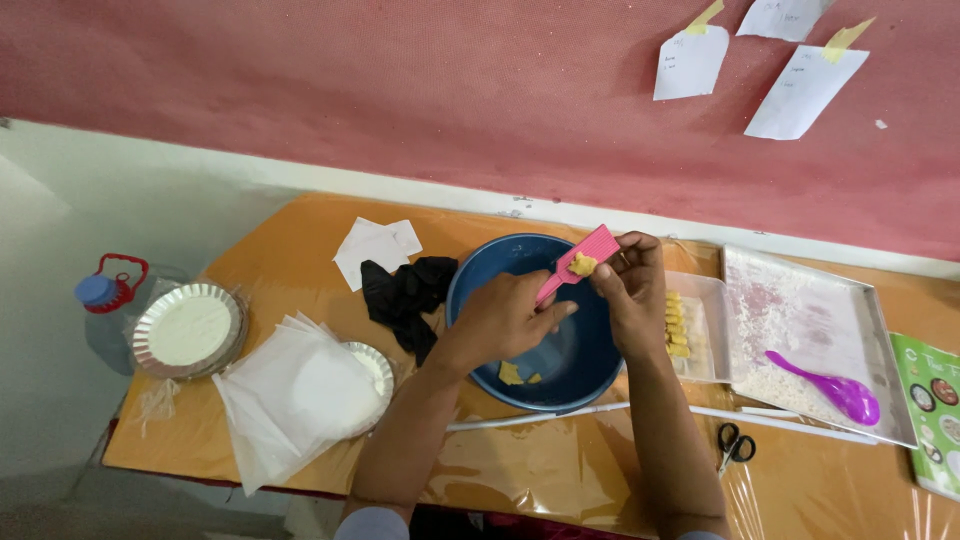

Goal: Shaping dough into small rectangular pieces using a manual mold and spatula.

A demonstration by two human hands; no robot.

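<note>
Fingers [622, 262] of the right hand [630, 295] pinch a yellow dough piece [583, 264] against a pink ridged board [580, 260]; the left hand [505, 315] is closed around the board's lower end, at frame centre. Largest to smallest: orange table [280, 240], metal tray [810, 320] at right, blue basin [570, 355] beneath the hands, black cloth [405, 295] to its left, purple spoon [830, 385] lying in the tray, scissors [735, 445] at lower right.

Two foil dishes [188, 330], three paper notes [692, 62].
</note>
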